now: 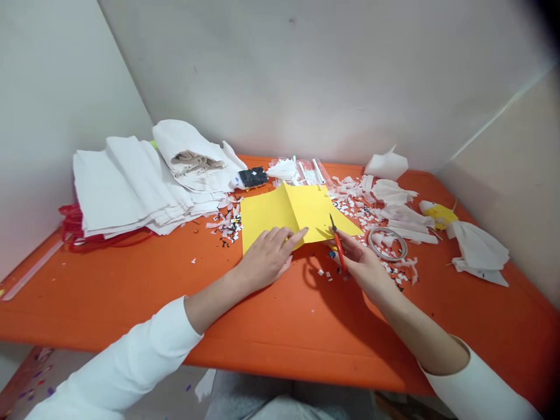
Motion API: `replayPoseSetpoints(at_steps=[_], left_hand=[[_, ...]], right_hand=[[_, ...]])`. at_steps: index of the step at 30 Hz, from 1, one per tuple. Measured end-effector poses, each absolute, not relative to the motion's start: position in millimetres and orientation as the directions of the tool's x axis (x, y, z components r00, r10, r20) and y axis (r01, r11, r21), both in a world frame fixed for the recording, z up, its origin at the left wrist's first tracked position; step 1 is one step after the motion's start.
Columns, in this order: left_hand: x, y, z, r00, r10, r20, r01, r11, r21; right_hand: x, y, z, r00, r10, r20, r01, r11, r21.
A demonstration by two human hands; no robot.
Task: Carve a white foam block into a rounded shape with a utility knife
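A creased sheet of yellow paper (pixel 266 216) lies in the middle of the orange table, its fold raised. My left hand (pixel 269 256) rests on the near edge of the sheet, fingers spread across the paper and the index finger reaching to the right past the fold. At the sheet's near right edge, my right hand (pixel 361 262) holds red-handled scissors (pixel 339 248), dark blades pointing away from me over the paper. The blades look closed or nearly so.
White sheets (pixel 126 186) and a folded white bundle (pixel 192 151) are piled at the left on a red strap. Paper scraps, crumpled white pieces (pixel 394 192) and a tape roll (pixel 388 244) lie right. A clear plastic tray (pixel 321 172) sits behind the yellow sheet.
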State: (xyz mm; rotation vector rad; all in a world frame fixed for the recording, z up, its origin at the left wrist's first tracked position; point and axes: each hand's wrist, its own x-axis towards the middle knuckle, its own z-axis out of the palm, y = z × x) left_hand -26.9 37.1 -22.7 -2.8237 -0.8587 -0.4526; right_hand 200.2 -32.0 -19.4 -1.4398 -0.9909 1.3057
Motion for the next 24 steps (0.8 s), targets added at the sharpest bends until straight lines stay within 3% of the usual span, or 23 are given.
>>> replayPoseSetpoints(at_steps=[4,8,12,17,21,24], left_hand=[[-35,42,-23,0.798,0.540,0.266,0.570,-0.820,-0.044],[-38,43,-22,0.822,0.497,0.279,0.543,-0.832,-0.118],[-37,40,-22,0.802,0.487,0.346,0.567,-0.803,-0.185],[-34,33,-17,0.756,0.542,0.366,0.608,-0.790,-0.085],[-28,32,-12,0.843,0.447,0.297,0.475,-0.879,-0.025],[-24,35,-13,0.879,0.401,0.259,0.413,-0.911,0.007]], right_hand=[[217,-27,-14,0.065,0.976,-0.207,0.119,-0.213,-0.970],[233,-34,5,-0.024,0.965,-0.262,0.103,-0.259,-0.960],[243,-43,14,-0.327,0.855,-0.403,0.123,-0.384,-0.915],[234,-48,13,-0.530,0.679,-0.507,0.233,-0.459,-0.857],[221,-52,16,-0.665,0.539,-0.517,0.245,-0.496,-0.833],[217,-55,16,-0.705,0.511,-0.492,0.205,-0.517,-0.831]])
